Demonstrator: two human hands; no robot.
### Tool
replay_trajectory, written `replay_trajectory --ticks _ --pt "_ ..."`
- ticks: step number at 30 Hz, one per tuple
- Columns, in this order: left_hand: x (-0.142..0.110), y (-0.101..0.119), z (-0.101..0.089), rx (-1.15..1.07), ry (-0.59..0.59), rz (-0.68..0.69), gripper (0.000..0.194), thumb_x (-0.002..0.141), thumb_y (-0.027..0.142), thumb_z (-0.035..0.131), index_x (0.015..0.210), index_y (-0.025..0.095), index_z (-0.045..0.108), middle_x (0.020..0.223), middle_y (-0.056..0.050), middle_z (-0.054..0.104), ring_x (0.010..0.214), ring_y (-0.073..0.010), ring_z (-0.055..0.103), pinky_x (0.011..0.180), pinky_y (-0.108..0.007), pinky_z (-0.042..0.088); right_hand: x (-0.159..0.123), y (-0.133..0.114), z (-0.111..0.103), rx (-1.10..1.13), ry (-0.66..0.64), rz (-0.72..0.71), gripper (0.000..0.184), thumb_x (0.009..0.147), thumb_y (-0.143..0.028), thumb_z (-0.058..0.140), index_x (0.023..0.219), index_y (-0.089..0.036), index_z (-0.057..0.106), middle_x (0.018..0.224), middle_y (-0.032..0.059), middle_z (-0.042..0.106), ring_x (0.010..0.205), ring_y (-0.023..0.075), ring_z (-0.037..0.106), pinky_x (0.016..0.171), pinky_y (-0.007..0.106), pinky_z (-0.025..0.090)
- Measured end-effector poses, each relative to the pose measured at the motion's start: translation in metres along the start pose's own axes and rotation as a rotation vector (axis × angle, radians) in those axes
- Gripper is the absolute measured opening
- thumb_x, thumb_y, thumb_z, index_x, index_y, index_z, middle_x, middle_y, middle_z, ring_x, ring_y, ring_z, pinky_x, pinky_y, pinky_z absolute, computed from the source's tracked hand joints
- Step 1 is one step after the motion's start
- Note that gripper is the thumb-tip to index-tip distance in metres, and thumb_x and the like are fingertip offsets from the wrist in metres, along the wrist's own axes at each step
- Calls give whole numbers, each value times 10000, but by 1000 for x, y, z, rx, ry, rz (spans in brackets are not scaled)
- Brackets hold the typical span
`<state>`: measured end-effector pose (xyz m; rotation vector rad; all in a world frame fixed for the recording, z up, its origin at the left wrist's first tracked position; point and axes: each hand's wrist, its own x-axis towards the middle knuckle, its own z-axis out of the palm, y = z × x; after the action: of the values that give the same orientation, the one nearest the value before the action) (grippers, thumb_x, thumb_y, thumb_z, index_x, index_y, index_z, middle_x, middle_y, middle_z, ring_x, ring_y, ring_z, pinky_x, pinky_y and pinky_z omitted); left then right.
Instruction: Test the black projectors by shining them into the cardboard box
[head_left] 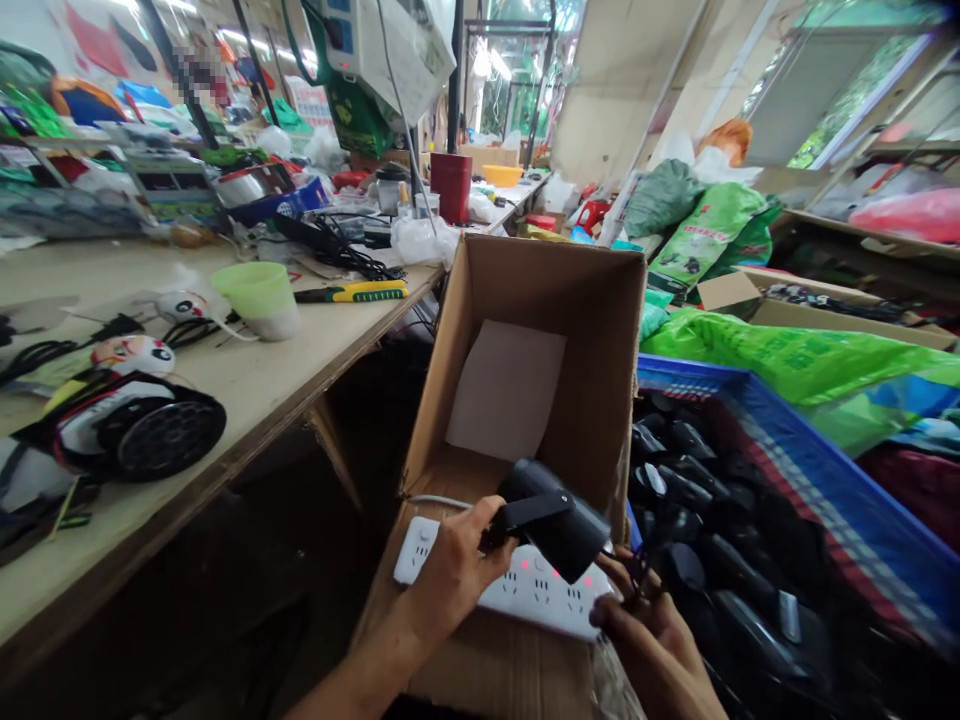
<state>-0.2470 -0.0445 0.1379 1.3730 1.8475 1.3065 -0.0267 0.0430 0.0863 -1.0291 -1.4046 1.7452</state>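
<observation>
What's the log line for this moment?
left hand: holds black cylinder by bracket | right hand: holds black cable | power strip: beneath cylinder, red lights lit | open carton: beyond hands

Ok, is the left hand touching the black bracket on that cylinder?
Touching: the head view shows the left hand's thumb and fingers pinching the near end of the black bracket.

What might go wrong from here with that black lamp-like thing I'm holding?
The black cylindrical fixture hangs over the power strip, whose red lights are lit, so it could knock a plug or switch. Its dark cord, by the right hand, might snag on the black items in the blue crate.
</observation>
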Motion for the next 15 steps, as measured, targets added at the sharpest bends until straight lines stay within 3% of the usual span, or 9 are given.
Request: replay_trajectory --ticks 3,5,8,10,12,15 --pt "-9 7 2 177 -111 155 219 825 136 535 1036 186 567 873 -65 651 791 -215 616 710 -313 486 -13 4 3 108 -73 -54 767 634 -536 723 1311 -335 422 1246 104 559 802 229 626 594 336 530" --pt "-16 12 8 352 -196 287 296 824 120 519 1113 172 554 930 -102 662 800 -246 621 711 -356 503 -17 8 7 114 -82 -85 800 581 -662 687 1261 -298 477 1025 92 634 626 187 573 510 314 484" --pt "-25 20 20 570 -209 553 328 852 132 457 1167 162 545 935 -131 671 740 -249 621 694 -392 523 -21 10 17 76 -28 -51 679 593 -665 679 1114 -239 589 757 63 650 668 226 591 602 341 497" --pt "-29 26 27 611 -128 721 325 881 121 382 1156 145 555 903 -135 674 714 -231 620 679 -385 535 -24 7 22 163 -1 8 559 643 -551 706 1090 -228 613 813 80 683 812 263 621 719 372 501" --pt "-31 34 32 607 -45 808 339 897 104 335 1150 138 558 874 -126 672 701 -218 618 649 -378 544 -29 5 24 281 5 50 480 687 -465 699 1106 -246 617 894 74 700 914 266 620 807 395 486" --pt "-33 46 38 547 19 860 336 909 131 355 1192 137 536 835 -106 667 674 -212 609 590 -364 545 -36 8 19 352 6 45 400 726 -532 632 1043 -290 658 845 42 709 904 264 631 832 422 489"
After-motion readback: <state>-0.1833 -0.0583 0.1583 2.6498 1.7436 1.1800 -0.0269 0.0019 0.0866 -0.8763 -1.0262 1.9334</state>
